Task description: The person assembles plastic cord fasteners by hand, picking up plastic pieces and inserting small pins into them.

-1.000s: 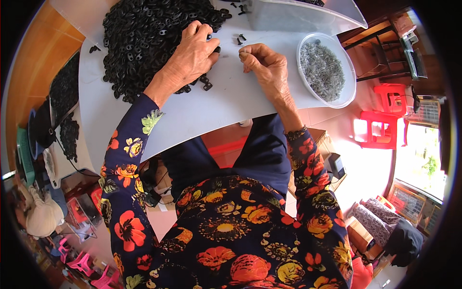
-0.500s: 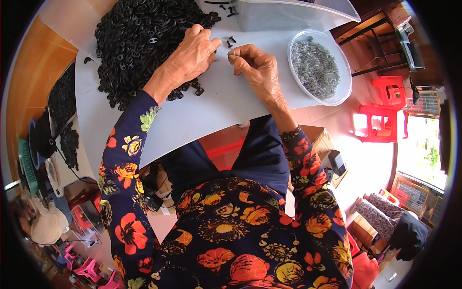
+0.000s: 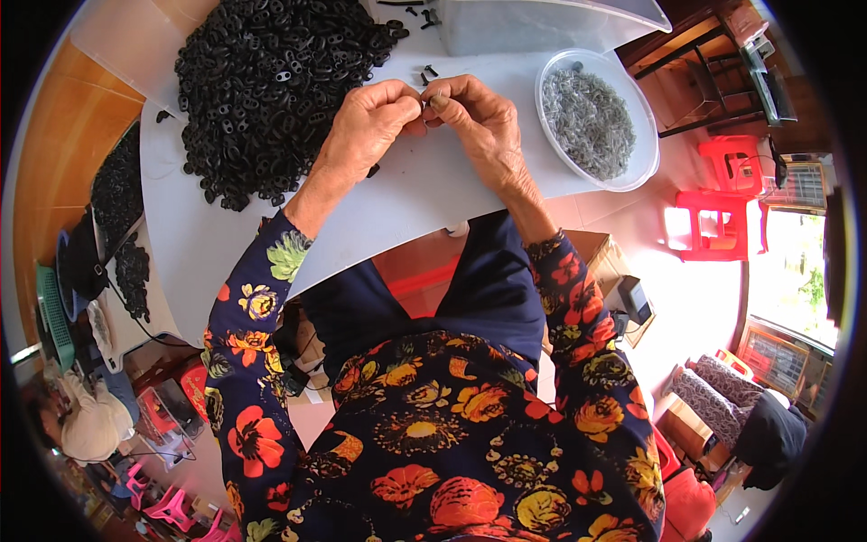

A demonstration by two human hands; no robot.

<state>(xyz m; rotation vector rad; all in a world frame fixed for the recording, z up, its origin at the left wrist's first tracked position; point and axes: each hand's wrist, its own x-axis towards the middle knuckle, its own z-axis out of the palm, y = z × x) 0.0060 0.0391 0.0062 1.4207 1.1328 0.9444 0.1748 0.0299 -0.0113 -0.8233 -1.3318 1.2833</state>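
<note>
My left hand [image 3: 372,125] and my right hand [image 3: 480,122] meet above the light grey table, fingertips touching. Both are closed in a pinch. A tiny dark bit shows between them, but the fingers cover most of it and I cannot make out what either hand holds. Left of my left hand lies a big heap of small black oval pieces [image 3: 262,99] with two holes each. To the right of my right hand stands a round clear tub [image 3: 644,172] full of small, thin, see-through pieces [image 3: 589,122].
A few small black pins [image 3: 429,72] lie just beyond my hands. A translucent bin [image 3: 542,27] stands at the table's far side. The table's [image 3: 406,203] near edge curves above my lap. Red stools [image 3: 713,226] stand on the floor at the right.
My left hand has come away from the edge of the black heap, moving right and nearer, and its fingertips now meet those of my right hand. The right hand has barely moved.
</note>
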